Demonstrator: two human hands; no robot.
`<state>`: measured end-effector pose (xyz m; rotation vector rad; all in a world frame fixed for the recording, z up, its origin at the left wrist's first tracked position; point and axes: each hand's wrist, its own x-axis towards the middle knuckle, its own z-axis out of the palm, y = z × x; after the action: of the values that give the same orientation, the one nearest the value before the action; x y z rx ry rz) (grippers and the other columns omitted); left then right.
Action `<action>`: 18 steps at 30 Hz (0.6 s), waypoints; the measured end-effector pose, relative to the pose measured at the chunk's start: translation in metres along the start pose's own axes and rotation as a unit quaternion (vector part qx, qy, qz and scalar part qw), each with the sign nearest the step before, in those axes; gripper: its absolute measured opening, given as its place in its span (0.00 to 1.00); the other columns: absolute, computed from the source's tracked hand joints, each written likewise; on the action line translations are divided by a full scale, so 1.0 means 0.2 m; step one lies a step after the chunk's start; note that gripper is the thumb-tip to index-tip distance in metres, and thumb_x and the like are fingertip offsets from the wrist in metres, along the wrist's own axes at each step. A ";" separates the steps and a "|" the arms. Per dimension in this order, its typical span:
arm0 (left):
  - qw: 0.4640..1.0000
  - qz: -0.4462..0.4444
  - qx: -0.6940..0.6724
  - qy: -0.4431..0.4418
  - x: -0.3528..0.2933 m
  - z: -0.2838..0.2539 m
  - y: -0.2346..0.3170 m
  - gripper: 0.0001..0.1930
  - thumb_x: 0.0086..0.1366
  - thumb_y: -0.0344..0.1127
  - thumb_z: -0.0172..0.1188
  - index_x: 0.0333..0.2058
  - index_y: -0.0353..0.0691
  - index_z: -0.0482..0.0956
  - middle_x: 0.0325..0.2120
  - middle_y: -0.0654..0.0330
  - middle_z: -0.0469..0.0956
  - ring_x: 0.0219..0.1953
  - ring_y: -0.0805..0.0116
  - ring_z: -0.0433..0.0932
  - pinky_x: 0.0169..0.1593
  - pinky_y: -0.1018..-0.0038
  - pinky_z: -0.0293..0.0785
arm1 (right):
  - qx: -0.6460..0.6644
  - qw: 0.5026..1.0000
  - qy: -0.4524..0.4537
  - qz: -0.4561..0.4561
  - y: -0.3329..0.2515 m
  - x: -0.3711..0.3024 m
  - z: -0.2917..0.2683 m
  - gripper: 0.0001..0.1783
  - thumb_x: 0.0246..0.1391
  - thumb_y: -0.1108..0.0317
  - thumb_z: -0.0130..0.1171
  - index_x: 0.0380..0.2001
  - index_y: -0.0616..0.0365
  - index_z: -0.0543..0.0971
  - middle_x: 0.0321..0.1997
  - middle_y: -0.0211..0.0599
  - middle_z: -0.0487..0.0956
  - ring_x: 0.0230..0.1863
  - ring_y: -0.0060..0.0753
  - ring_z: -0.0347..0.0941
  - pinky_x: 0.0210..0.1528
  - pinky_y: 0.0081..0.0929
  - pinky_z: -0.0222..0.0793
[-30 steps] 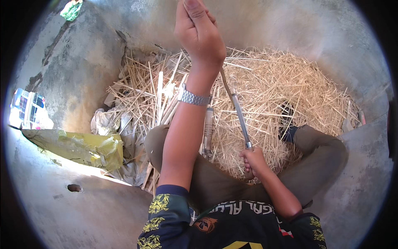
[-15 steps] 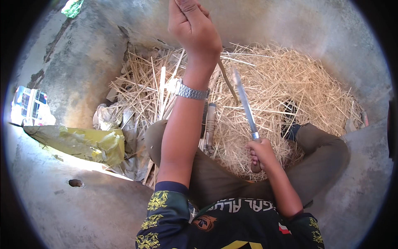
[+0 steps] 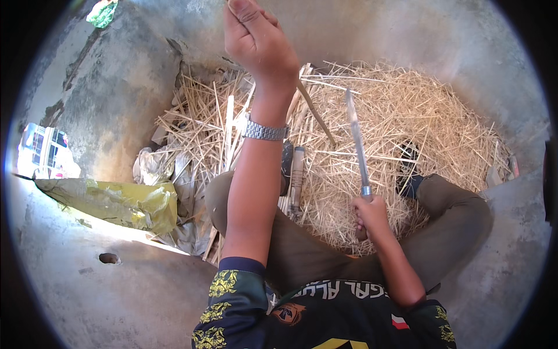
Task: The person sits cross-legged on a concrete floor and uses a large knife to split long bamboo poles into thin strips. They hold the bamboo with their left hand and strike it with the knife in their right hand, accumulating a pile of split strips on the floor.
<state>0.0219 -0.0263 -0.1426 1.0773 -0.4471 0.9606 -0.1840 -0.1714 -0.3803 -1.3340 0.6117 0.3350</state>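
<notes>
My left hand [image 3: 258, 38], with a metal watch [image 3: 264, 128] on its wrist, is raised at the top of the view with its fingers closed. A thin brown stick [image 3: 317, 116] slants down from behind that wrist, in line with the fist; its upper part is hidden by the hand. My right hand [image 3: 371, 218] grips the handle of a long knife [image 3: 358, 142], whose blade points up and away over the straw. The blade is apart from the stick, to its right. Between my legs lies a narrow brown piece with bands round it [image 3: 297, 177], like a sheath.
Pale straw-like shavings [image 3: 453, 122] cover the floor ahead, with longer split strips [image 3: 203, 125] at left. A torn yellow sack [image 3: 139, 203] lies by the left ledge. Grey concrete walls [image 3: 349, 29] enclose the spot. My folded legs [image 3: 447, 232] frame the work area.
My left hand has shifted slightly left, and the stick's upper end with it. The knife has moved a little right, its blade now more upright.
</notes>
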 end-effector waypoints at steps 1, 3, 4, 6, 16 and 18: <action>1.000 0.004 0.007 0.001 0.00 0.00 0.00 0.19 0.80 0.46 0.41 0.27 0.46 0.65 0.16 0.74 0.57 0.15 0.85 0.54 0.18 0.83 0.49 | 0.016 0.999 0.004 -0.044 -0.03 -0.02 0.00 0.11 0.52 0.72 0.61 0.21 0.57 0.70 0.13 0.25 0.67 0.09 0.17 0.60 0.11 0.23 0.56; 1.000 0.010 0.022 0.006 0.01 0.02 0.01 0.19 0.80 0.45 0.41 0.27 0.46 0.65 0.16 0.74 0.57 0.16 0.85 0.54 0.18 0.83 0.49 | 0.052 0.990 0.005 -0.135 -0.08 -0.07 0.03 0.13 0.54 0.73 0.60 0.20 0.55 0.69 0.13 0.24 0.68 0.10 0.16 0.61 0.11 0.21 0.55; 0.999 0.021 0.030 0.011 0.00 0.01 -0.01 0.19 0.80 0.45 0.42 0.27 0.46 0.65 0.16 0.74 0.57 0.16 0.85 0.54 0.18 0.83 0.49 | 0.080 0.985 -0.010 -0.150 -0.06 -0.07 0.06 0.13 0.54 0.73 0.60 0.20 0.55 0.69 0.13 0.24 0.68 0.10 0.17 0.61 0.12 0.21 0.56; 0.998 0.041 0.035 0.011 0.00 0.04 -0.03 0.19 0.80 0.45 0.42 0.27 0.46 0.66 0.16 0.74 0.57 0.16 0.85 0.54 0.18 0.82 0.49 | 0.146 0.971 -0.030 -0.188 0.03 -0.04 0.10 0.13 0.55 0.73 0.61 0.20 0.55 0.69 0.13 0.24 0.68 0.10 0.17 0.62 0.12 0.21 0.57; 0.997 0.045 0.047 -0.044 0.00 -0.01 0.00 0.21 0.79 0.49 0.40 0.28 0.44 0.63 0.15 0.70 0.57 0.13 0.83 0.56 0.16 0.81 0.52 | -0.105 0.982 0.020 -0.153 0.16 0.03 0.03 0.13 0.55 0.68 0.61 0.20 0.58 0.70 0.14 0.25 0.69 0.14 0.18 0.64 0.17 0.23 0.59; 0.999 0.022 0.023 -0.006 0.00 0.00 0.00 0.19 0.80 0.44 0.42 0.27 0.46 0.66 0.15 0.74 0.57 0.15 0.84 0.55 0.18 0.82 0.50 | -0.011 0.984 0.010 -0.177 0.09 -0.02 0.06 0.13 0.54 0.68 0.61 0.20 0.58 0.70 0.14 0.24 0.69 0.14 0.18 0.63 0.18 0.24 0.59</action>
<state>0.0223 -0.0262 -0.1426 1.1189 -0.4630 1.0068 -0.1950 -0.1551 -0.3902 -1.4391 0.3765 0.0387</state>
